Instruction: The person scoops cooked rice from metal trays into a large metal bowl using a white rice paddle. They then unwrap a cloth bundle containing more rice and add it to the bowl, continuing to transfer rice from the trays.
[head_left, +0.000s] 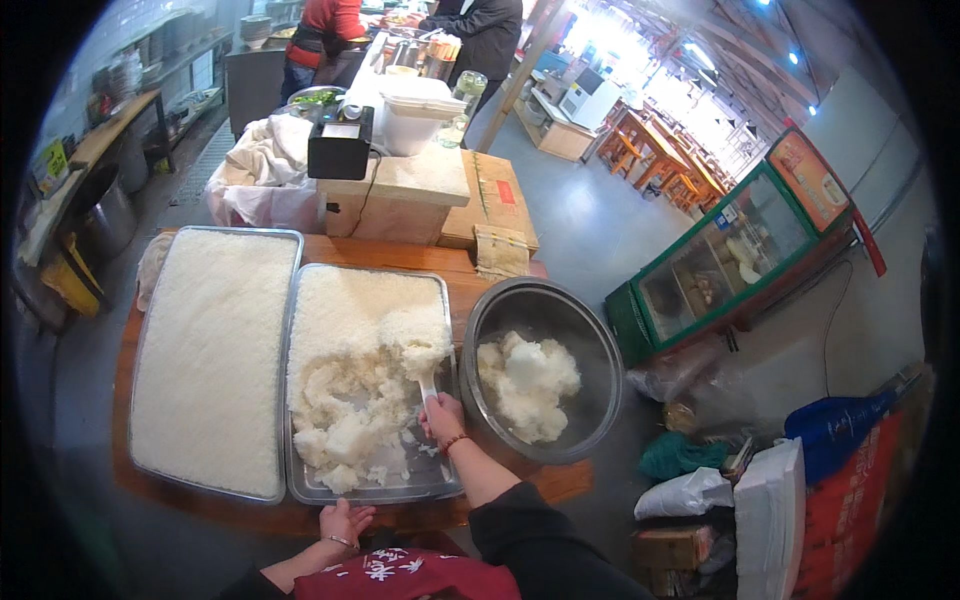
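Observation:
My right hand (444, 417) grips the handle of a white rice paddle (428, 384). Cooked rice covers the paddle's blade, over the right side of a metal tray (409, 491). Rice (360, 300) fills the far part of this tray, while the near part is dug out and shows bare metal. At the tray's near edge is my left hand (346, 520), fingers apart and holding nothing; whether it touches the rim I cannot tell. To the right stands a round, deep pot (600, 409) with clumps of rice (531, 375) inside.
Left of the dug tray lies a second tray (283, 480) of level rice. Both rest on a wooden table (202, 514). Beyond it are a cloth-filled tub (262, 214), a black device (340, 146) and a cardboard box (499, 195). A glass-door fridge (720, 247) stands right. Two people work farther back.

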